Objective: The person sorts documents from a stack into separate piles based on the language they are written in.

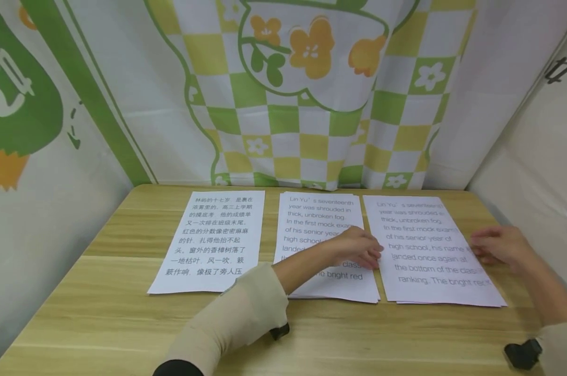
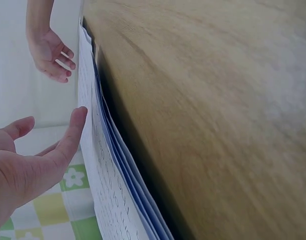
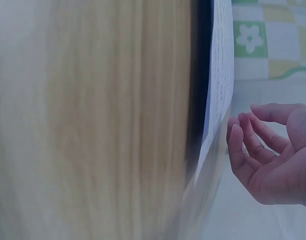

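Observation:
Three stacks of printed paper lie in a row on the wooden table. The right stack [image 1: 424,250] and the middle stack [image 1: 311,214] carry English text; the left stack [image 1: 213,240] is printed in Chinese. My left hand [image 1: 354,248] reaches across the middle stack, covering some of its lines, its fingertips right at the left edge of the right stack. At that stack's opposite edge is my right hand [image 1: 497,245], with fingers loosely bent. In the right wrist view, my right hand [image 3: 278,160] has nothing in its fingers. Loosely spread fingers show on my left hand [image 2: 40,165] in the left wrist view.
The wooden table [image 1: 100,313] meets a checkered, flowered curtain [image 1: 288,120] at its back edge. Pale fabric walls [image 1: 546,183] stand on both sides. Slightly uneven sheet edges [image 2: 127,165] show along the stacks' near side.

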The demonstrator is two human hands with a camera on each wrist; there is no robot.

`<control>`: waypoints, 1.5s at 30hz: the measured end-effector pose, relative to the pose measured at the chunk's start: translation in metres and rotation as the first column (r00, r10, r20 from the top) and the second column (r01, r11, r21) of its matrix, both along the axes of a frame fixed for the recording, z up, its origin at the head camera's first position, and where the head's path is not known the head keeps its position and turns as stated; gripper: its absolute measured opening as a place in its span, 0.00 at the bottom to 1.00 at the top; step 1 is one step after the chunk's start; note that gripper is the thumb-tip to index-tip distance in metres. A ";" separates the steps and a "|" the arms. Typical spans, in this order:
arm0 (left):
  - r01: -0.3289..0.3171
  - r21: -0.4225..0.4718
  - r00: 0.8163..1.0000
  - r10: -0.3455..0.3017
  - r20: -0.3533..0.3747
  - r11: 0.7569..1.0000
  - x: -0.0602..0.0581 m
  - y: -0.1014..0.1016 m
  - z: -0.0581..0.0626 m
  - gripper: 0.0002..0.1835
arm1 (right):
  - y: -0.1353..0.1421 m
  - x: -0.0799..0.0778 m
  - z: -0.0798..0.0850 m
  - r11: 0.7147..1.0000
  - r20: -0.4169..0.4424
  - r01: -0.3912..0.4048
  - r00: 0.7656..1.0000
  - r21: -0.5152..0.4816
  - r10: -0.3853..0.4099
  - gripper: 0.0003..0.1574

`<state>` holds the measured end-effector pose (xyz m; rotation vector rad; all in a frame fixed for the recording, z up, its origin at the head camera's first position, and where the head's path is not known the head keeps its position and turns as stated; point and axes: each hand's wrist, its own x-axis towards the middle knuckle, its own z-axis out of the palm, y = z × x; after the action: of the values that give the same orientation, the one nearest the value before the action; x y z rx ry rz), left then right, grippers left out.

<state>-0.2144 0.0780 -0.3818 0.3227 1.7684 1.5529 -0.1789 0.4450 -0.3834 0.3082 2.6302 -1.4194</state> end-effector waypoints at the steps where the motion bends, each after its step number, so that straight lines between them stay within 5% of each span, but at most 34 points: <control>1: 0.001 0.000 1.000 -0.001 -0.011 1.000 0.001 -0.002 0.001 0.23 | -0.005 -0.001 0.000 0.999 -0.015 -0.008 1.000 0.033 0.008 0.19; 7: -0.025 0.003 0.999 0.025 -0.045 1.000 0.003 -0.022 0.006 0.24 | -0.042 -0.005 0.011 0.988 -0.066 -0.103 0.992 0.116 0.111 0.28; 21: -0.145 0.000 0.984 0.144 -0.101 0.989 -0.005 -0.091 0.013 0.26 | -0.122 -0.009 0.005 0.937 -0.079 -0.286 0.958 -0.201 0.276 0.26; 31: -0.275 -0.018 0.956 0.271 -0.111 0.961 -0.007 -0.132 0.010 0.27 | -0.149 -0.017 0.002 0.904 -0.067 -0.332 0.943 -0.269 0.327 0.27; 45: -0.365 -0.030 0.923 0.358 -0.138 0.930 -0.010 -0.174 0.019 0.26 | -0.173 -0.028 0.010 0.912 -0.028 -0.317 0.947 -0.259 0.321 0.29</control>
<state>-0.2240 -0.0964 -0.3625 0.0705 2.0578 1.7662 -0.2069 0.2721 -0.3737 -0.1367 2.3043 -1.6062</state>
